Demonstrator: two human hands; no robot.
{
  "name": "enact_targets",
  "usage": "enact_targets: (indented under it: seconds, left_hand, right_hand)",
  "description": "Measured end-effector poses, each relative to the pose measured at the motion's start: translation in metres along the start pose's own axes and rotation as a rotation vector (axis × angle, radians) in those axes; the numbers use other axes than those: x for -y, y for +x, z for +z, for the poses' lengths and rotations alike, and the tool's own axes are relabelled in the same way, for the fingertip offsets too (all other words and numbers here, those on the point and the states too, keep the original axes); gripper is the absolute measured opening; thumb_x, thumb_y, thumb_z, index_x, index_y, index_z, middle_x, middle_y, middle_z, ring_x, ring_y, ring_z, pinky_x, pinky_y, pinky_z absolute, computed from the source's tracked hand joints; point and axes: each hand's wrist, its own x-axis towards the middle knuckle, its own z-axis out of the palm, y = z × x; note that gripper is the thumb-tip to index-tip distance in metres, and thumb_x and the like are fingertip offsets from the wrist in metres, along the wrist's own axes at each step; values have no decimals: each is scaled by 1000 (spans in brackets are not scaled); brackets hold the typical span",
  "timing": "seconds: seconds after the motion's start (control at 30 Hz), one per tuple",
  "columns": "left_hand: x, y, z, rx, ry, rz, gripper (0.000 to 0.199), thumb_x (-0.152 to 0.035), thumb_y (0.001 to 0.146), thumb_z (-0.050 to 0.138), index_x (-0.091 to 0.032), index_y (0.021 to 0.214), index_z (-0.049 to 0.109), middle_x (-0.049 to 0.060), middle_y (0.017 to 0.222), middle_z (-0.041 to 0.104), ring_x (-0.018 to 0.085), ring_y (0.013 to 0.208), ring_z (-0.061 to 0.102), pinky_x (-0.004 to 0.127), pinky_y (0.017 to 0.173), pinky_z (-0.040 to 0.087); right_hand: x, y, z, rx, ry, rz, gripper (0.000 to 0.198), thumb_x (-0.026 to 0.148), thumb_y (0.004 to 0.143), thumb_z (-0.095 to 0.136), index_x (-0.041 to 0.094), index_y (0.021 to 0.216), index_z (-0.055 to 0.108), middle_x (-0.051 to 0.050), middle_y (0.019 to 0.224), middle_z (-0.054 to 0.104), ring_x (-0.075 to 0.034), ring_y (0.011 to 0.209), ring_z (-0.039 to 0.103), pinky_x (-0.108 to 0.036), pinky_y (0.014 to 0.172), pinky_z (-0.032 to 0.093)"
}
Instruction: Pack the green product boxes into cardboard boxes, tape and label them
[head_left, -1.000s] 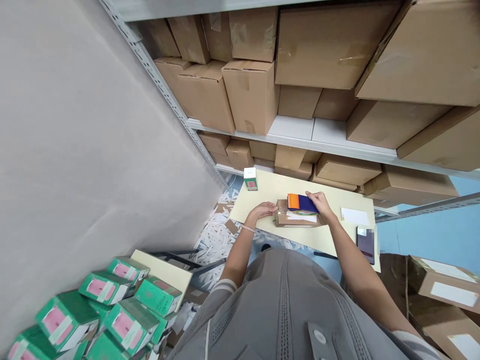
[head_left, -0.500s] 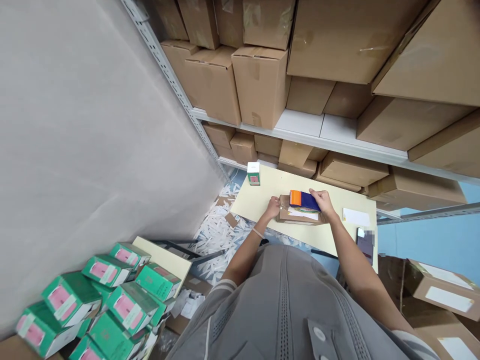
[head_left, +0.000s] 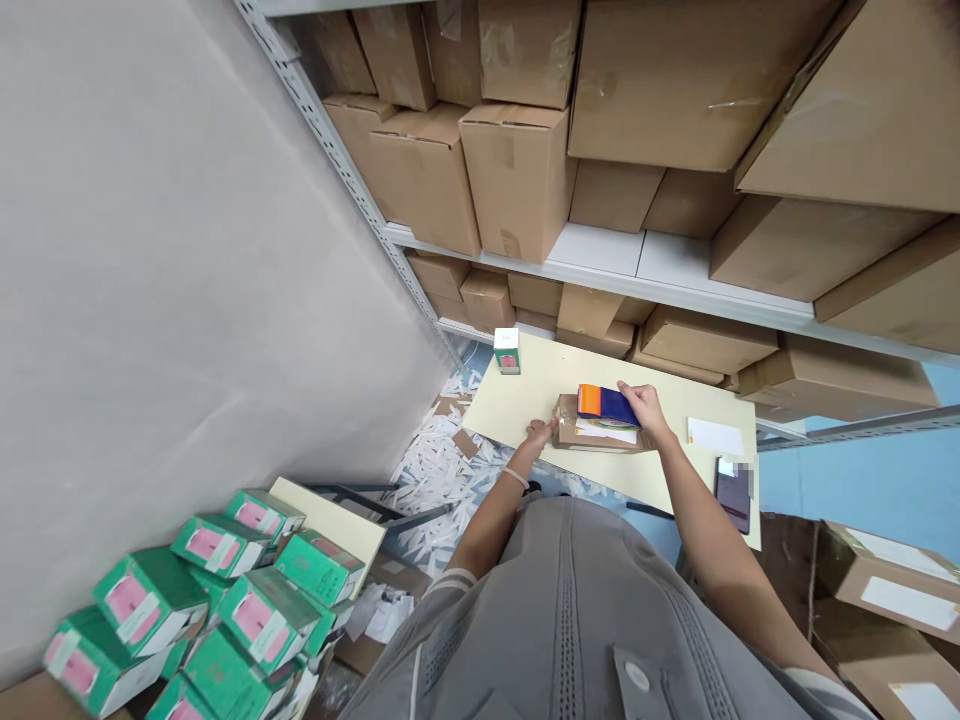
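On the cream table (head_left: 525, 395) lies a closed cardboard box (head_left: 566, 430) with a white label (head_left: 596, 431) on its upper side. My right hand (head_left: 643, 406) is wrapped round the blue end of a blue and orange tape dispenser (head_left: 600, 401), which is over the box. Part of a tape roll shows beneath the dispenser. At the box's left end is my left hand (head_left: 538, 432), its fingers apart and the thumb side against the cardboard.
A small green and white carton (head_left: 507, 352) stands at the table's far left corner. To the right lie a white label sheet (head_left: 715, 435) and a phone (head_left: 733, 495). Shelves of cardboard boxes (head_left: 517, 180) rise behind. Green cartons (head_left: 262, 615) are piled lower left; paper strips (head_left: 435, 470) litter the floor.
My left hand has slid slightly down and left along the box's end, and its fingers have opened. The right hand and dispenser stay almost in place.
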Motion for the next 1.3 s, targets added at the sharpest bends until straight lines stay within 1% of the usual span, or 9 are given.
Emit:
enact_targets:
  seconds: [0.17,0.27,0.4,0.6,0.83,0.93,1.0,1.1,1.3]
  left_hand:
    - [-16,-10,8,-167,178,98,47,-39,97,33,-16,137,41,18,154,36,27,148,30,46,118,31]
    - [-23,-25,17,-146,400,427,56,-40,98,35,-19,149,29,11,165,20,23,154,10,46,124,17]
    - [-20,-42,27,-102,728,804,79,-53,95,41,-5,153,17,21,163,17,28,153,5,51,125,14]
    - [-25,-32,27,-67,808,780,93,-62,88,52,-2,153,23,23,159,29,32,152,13,50,126,10]
    - [-35,-13,27,-66,827,754,88,-59,89,51,-3,152,28,21,160,26,32,152,13,51,126,9]
    - [-5,-17,12,18,839,605,68,-52,94,46,-11,148,39,19,145,53,31,144,38,56,124,13]
    - [19,-20,0,68,848,511,49,-44,99,37,-20,140,50,12,125,68,29,131,55,60,121,17]
    - [33,-16,-6,1,800,525,46,-40,100,32,-20,138,51,15,134,63,28,137,48,57,121,21]
    - [-22,18,23,231,603,703,85,-61,92,48,-15,155,16,19,163,19,30,152,12,55,123,13]
  right_hand:
    - [3,1,-1,1,-32,-16,64,72,77,56,25,51,22,6,51,15,-7,51,16,-27,46,16]
    - [5,2,-1,3,-43,-16,64,73,77,55,25,51,21,6,51,15,-8,51,16,-27,47,16]
    - [6,2,-1,27,-77,-20,65,75,78,51,25,50,21,6,50,17,-8,51,17,-27,47,17]
    - [28,16,-1,68,-465,-95,67,73,87,35,23,44,26,3,45,27,-10,47,26,-28,52,25]
    - [68,45,-14,233,-952,-170,65,63,91,33,21,51,62,-9,56,62,-22,65,60,-30,59,31]
    - [69,55,-49,204,-1039,-149,61,60,89,37,21,53,66,-11,61,66,-24,69,63,-30,58,32]
    - [62,60,-83,105,-1005,-116,59,61,87,41,20,50,63,-10,58,63,-23,64,60,-30,56,32]
    - [40,62,-121,-43,-702,-11,61,66,83,43,20,42,51,-4,45,48,-17,50,49,-29,52,32]
    - [6,57,-106,-184,-153,114,53,64,75,54,23,44,43,1,43,40,-12,45,34,-27,46,31]
